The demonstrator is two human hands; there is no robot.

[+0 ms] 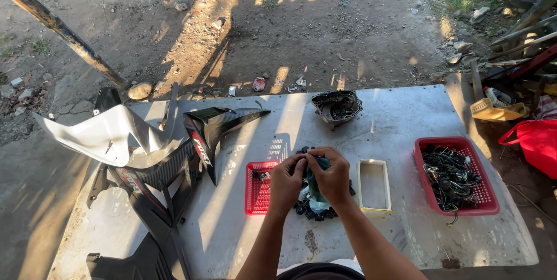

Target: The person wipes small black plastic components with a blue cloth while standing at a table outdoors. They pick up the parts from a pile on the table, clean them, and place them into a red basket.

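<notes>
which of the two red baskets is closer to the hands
The small red basket, just beside the left hand; the big one, full of wires, sits farther right.

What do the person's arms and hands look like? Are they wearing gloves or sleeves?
No gloves and no sleeves show. Both forearms are bare from the bottom edge of the picture up to the wrists. The left hand and the right hand are bare too, with no watch, ring or bracelet that can be seen from the head view.

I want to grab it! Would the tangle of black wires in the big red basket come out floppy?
Probably floppy: the black wires lie in thin, bent loops. They would likely lift as one clump, since they look knotted together. One strand already hangs over the red basket rim, so it might snag.
</notes>
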